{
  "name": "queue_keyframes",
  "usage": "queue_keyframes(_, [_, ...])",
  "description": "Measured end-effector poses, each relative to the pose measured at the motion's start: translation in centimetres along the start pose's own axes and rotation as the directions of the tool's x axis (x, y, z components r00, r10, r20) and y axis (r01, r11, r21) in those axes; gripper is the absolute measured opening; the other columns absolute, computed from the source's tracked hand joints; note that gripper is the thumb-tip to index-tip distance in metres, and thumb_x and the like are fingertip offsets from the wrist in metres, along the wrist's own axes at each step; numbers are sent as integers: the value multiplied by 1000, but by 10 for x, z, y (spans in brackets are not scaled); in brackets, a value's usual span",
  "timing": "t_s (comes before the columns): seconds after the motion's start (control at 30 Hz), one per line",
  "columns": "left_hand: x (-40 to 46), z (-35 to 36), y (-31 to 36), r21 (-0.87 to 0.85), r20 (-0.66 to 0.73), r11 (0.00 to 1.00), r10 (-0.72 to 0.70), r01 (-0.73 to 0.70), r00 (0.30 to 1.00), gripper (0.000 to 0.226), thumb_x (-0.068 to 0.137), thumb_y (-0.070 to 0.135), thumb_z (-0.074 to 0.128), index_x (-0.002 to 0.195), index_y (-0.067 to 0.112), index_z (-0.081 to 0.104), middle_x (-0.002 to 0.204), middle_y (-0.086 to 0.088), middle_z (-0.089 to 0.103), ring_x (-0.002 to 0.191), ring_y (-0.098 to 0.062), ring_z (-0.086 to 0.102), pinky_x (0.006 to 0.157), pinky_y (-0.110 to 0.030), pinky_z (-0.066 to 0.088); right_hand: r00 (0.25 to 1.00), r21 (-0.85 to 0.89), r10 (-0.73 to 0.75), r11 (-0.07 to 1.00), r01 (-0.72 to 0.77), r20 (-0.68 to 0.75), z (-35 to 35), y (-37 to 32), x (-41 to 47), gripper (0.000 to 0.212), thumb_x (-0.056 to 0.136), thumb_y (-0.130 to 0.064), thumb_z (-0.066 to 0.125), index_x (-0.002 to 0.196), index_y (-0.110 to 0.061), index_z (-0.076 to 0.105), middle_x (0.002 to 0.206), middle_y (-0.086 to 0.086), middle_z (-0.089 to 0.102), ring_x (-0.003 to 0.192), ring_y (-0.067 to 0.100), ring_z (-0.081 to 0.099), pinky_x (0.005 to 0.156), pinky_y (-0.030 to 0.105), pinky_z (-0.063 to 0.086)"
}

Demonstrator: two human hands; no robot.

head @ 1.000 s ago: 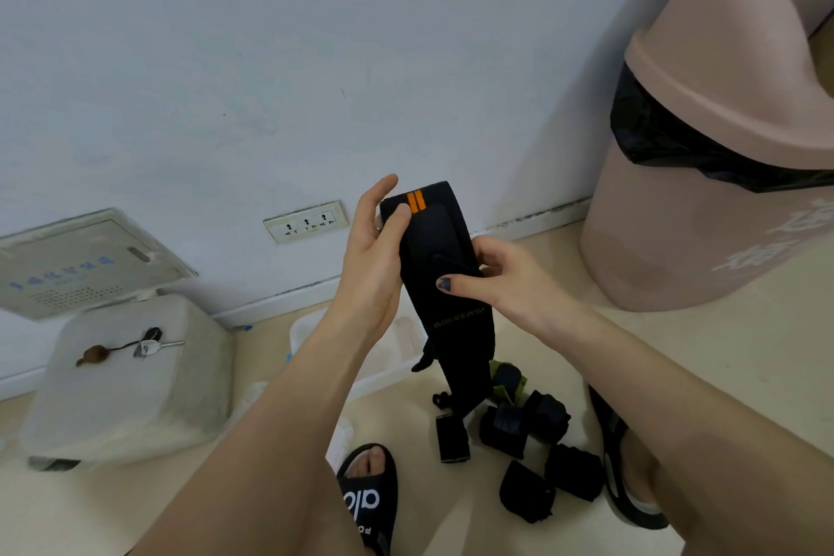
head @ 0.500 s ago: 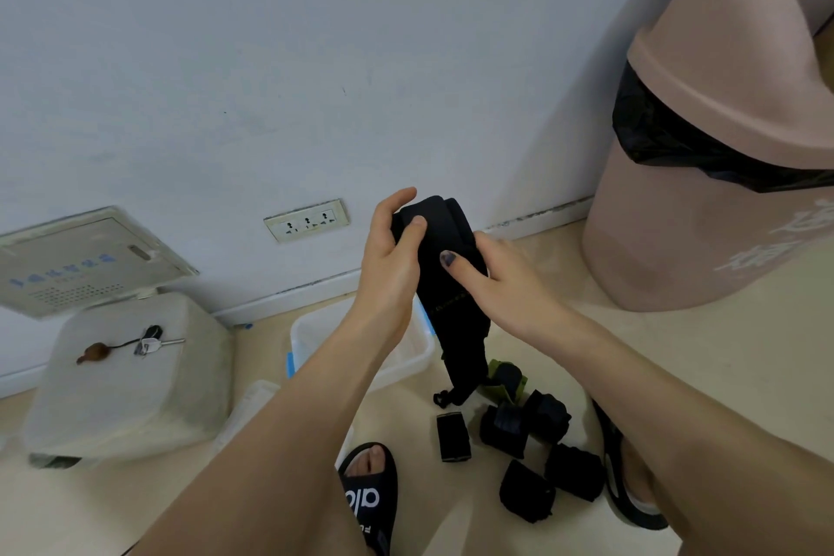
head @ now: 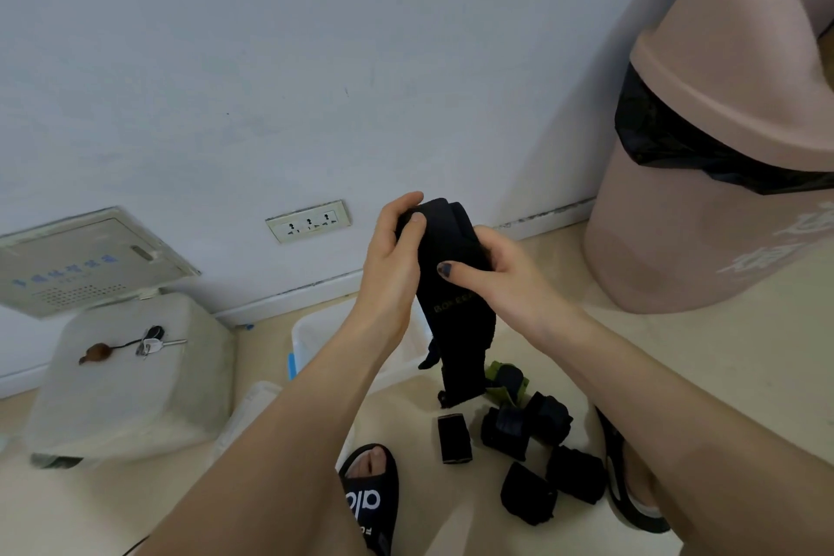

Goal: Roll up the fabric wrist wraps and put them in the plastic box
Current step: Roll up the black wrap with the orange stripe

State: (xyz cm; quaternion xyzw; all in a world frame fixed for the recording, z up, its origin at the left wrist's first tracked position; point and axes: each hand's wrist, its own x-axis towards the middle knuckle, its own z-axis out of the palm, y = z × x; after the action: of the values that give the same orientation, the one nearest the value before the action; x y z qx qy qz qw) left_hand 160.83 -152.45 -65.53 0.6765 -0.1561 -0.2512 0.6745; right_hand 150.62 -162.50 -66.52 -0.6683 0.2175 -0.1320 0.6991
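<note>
We see a pink swing-lid bin [head: 704,212] with a black liner [head: 668,144] standing at the right against the pale wall [head: 316,36]. A triple socket plate [head: 308,221] sits low on that wall. At the left, a white box-shaped block [head: 131,379] carries a key [head: 158,344] and a small brown fob [head: 97,352]. A black slide sandal [head: 370,497] rests on the beige floor [head: 677,352].

— Any writing you can read?
— Gold letters on the black wrist wrap [head: 456,307], too blurred to spell. White "ad" on the near sandal [head: 368,499]. White characters on the pink bin [head: 722,239], illegible.
</note>
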Motion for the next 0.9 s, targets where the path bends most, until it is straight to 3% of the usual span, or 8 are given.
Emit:
queue_keyframes(0.07, [-3,1,-1,69,30,997,21,-23,999,27,108,23,47,127,30,64,122,9,68,112,-5,65,94,-26,52,1000,32,-3,999,3,-11,0,-1,0,26,97,-6,66,120,-17,68,105,2,77,99,18,75,85,31,61])
queue_keyframes(0.23, [-1,-2,-1,63,56,998,2,-6,998,32,108,21,46,134,32,61,132,4,65,122,-12,62,106,-36,52,998,36,53,998,-54,27,-1,-3,-1,26,99,-11,64,124,-21,66,110,0,77,102,15,74,89,31,60])
queue_keyframes(0.37, [-7,1,0,129,170,991,-57,35,984,45,108,35,48,151,38,37,135,7,57,113,5,59,79,-7,49,994,104,21,995,-10,-107,-2,-3,0,23,99,-12,65,120,-20,69,108,1,78,99,15,75,82,29,60])
queue_keyframes(0.47, [-11,4,-1,183,220,981,-98,58,971,54,108,37,48,155,28,23,130,5,55,101,8,60,67,-2,47,983,219,34,976,6,-179,-7,-7,5,25,100,-15,64,124,-16,70,112,5,77,105,19,74,87,33,60])
queue_keyframes(0.57, [-16,4,-2,277,313,957,-173,85,934,34,107,34,49,137,24,38,122,6,61,91,10,64,67,-6,49,971,273,51,962,16,-235,-13,-10,8,25,100,-18,66,124,-12,70,116,9,76,110,25,73,98,44,58])
queue_keyframes(0.67, [-16,3,-7,305,351,949,-193,83,916,21,107,25,51,128,27,48,118,8,66,96,8,66,77,-11,50,965,290,63,957,14,-255,-15,-12,8,25,102,-20,63,125,-14,69,117,7,76,111,24,72,99,44,58])
queue_keyframes(0.8, [-9,3,-8,151,265,982,-148,111,953,23,107,22,51,129,23,56,122,0,71,112,-10,69,94,-30,54,975,175,93,983,-58,-200,-9,-12,4,22,105,-29,57,123,-20,64,112,0,75,103,13,73,81,27,58])
queue_keyframes(0.9, [-1,1,-4,-43,162,984,-164,173,973,26,108,21,49,131,15,59,121,-6,74,112,-20,71,89,-34,57,984,8,106,994,-106,-146,-3,-7,0,17,105,-33,55,111,-19,62,101,-1,72,91,14,72,76,29,58])
